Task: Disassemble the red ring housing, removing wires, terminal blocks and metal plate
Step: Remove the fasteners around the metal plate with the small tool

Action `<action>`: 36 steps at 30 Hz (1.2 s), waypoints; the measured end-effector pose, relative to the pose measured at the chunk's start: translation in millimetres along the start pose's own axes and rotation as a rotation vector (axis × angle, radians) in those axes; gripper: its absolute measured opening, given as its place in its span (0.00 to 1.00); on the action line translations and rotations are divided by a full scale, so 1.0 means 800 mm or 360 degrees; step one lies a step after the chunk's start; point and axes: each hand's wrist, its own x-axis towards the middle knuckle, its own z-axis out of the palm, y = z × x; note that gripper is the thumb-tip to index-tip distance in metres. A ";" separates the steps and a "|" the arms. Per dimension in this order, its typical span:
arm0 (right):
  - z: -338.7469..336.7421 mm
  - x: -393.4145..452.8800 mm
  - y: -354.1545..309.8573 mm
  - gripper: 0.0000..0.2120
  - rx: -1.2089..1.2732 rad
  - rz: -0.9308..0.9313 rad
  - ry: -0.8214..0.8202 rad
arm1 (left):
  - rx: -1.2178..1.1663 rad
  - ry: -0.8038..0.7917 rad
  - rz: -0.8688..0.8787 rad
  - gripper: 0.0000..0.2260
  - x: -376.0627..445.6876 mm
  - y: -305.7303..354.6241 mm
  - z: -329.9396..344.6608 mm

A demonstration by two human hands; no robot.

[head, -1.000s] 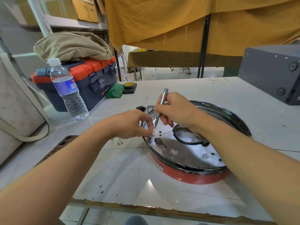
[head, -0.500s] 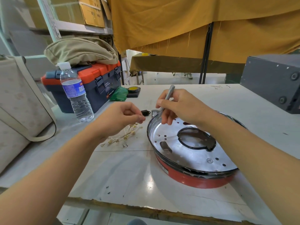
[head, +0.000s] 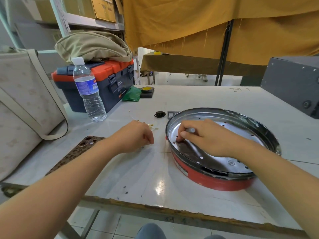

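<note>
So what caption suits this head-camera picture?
Right hand holds a screwdriver inside the red ring housing.

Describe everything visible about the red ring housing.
The red ring housing is a shallow round pan with a red outer wall and a dark rim, lying flat on the white table. A shiny, perforated metal plate sits inside it. The right hand reaches in at its left side, gripping a silver tool. The left hand stays apart.
</note>
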 end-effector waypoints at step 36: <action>-0.016 0.019 0.003 0.12 0.0759 0.0399 0.0076 | -0.1469 -0.0124 -0.0423 0.11 0.027 0.042 -0.001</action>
